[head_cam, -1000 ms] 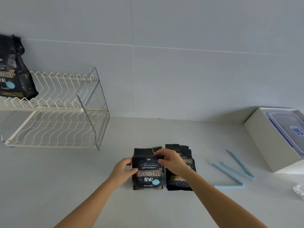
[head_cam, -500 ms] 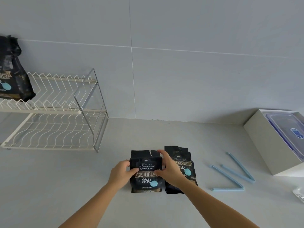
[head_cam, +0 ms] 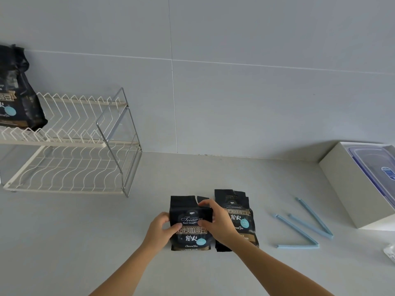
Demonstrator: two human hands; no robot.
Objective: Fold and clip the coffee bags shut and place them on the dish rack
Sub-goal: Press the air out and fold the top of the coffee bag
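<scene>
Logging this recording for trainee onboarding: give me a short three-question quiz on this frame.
1. True or false: a coffee bag already sits on the upper shelf of the dish rack.
2. The front bag on the counter is held by: A) one hand, B) both hands, C) neither hand.
3. How many blue clips lie on the counter?
Key: 1 true; 2 B, left hand and right hand both grip it; 3 two, both open.
</scene>
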